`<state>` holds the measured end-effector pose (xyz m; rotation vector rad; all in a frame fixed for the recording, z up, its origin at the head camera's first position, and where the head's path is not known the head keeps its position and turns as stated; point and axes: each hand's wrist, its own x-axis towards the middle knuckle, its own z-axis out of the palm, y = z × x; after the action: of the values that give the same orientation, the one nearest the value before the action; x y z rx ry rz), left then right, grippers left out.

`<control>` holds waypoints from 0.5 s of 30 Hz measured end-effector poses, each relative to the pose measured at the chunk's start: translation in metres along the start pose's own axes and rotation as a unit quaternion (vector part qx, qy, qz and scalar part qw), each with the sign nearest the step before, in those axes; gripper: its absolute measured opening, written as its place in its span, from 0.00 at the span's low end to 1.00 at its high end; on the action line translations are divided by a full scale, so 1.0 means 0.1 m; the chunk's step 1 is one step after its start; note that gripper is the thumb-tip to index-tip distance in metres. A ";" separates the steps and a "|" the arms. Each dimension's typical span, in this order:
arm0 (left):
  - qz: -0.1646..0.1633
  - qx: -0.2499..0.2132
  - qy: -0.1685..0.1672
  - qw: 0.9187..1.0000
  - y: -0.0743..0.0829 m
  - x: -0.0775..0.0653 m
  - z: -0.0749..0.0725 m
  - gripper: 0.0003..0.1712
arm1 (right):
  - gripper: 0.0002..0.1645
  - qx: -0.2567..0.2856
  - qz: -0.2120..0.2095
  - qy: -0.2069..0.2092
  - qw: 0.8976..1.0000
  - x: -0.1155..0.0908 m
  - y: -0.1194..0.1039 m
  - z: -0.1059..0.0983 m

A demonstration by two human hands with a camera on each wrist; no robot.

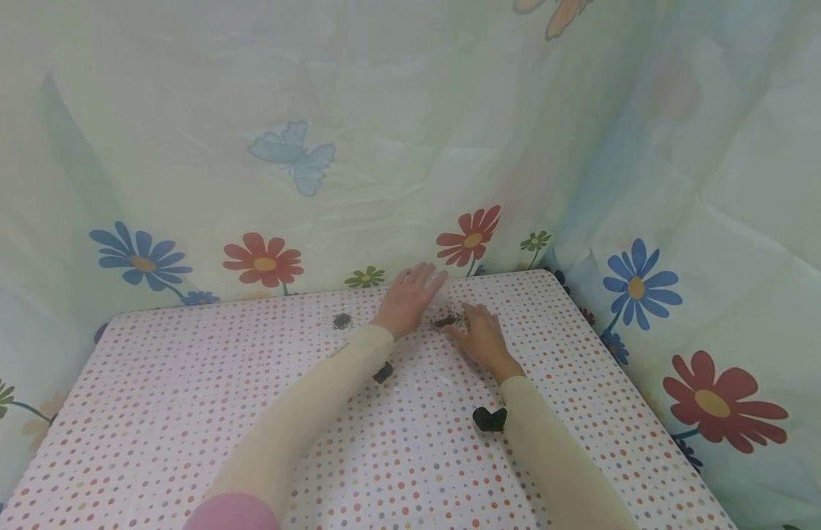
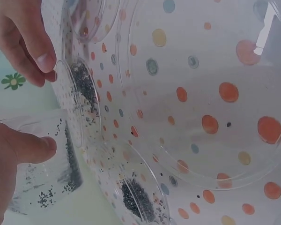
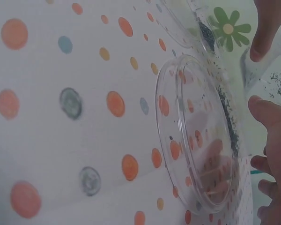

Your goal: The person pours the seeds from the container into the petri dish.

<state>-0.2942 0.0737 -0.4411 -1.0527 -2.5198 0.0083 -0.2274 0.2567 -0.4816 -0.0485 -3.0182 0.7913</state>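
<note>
A clear plastic container with small dark grains inside is gripped by my left hand, its thumb pressed along the side. In the right wrist view, the same container hangs tilted from the left fingers at upper right. My right hand hovers close beside it, fingers loosely spread and holding nothing. Below the hands, a clear shallow round dish carries a pile of dark grains. Another heap of grains lies in a second dish nearby.
A wide transparent dish sits nearer, holding only a few stray grains. More grains lie left of the left hand. The dotted tablecloth ends at a flower-printed curtain behind, with another curtain panel on the right.
</note>
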 end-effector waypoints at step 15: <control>-0.049 -0.073 -0.015 0.996 -0.03 -0.11 -0.09 0.44 | 0.42 -0.022 -0.032 0.024 0.999 -0.05 -0.12 -0.04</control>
<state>-0.2861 0.0628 -0.4358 -0.9889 -2.6294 -0.1908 -0.2225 0.2479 -0.4728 0.0291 -2.9751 0.7079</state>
